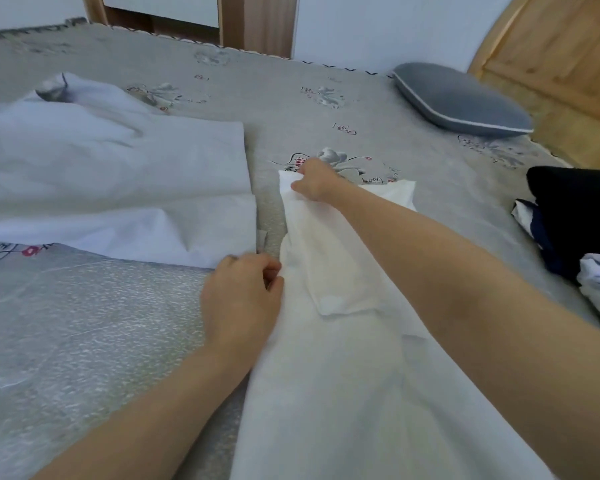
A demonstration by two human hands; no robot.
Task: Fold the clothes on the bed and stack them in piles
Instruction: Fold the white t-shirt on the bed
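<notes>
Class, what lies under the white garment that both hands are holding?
Grey flower-printed bed cover shows around the white garment, so it likely continues beneath. Whatever else lies under is covered.

Soft even daylight — wide-angle edge warp

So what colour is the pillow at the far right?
Grey pillow with a white piped edge, head view.

- Bed (291,109), covered by a grey sheet printed with flowers.
- White garment (326,341) spread lengthwise on it, near side.
- Larger white cloth (118,174) lying to the left.
- Grey pillow (461,98) at the far right.
- Dark clothes (575,216) heaped at the right edge.
</notes>
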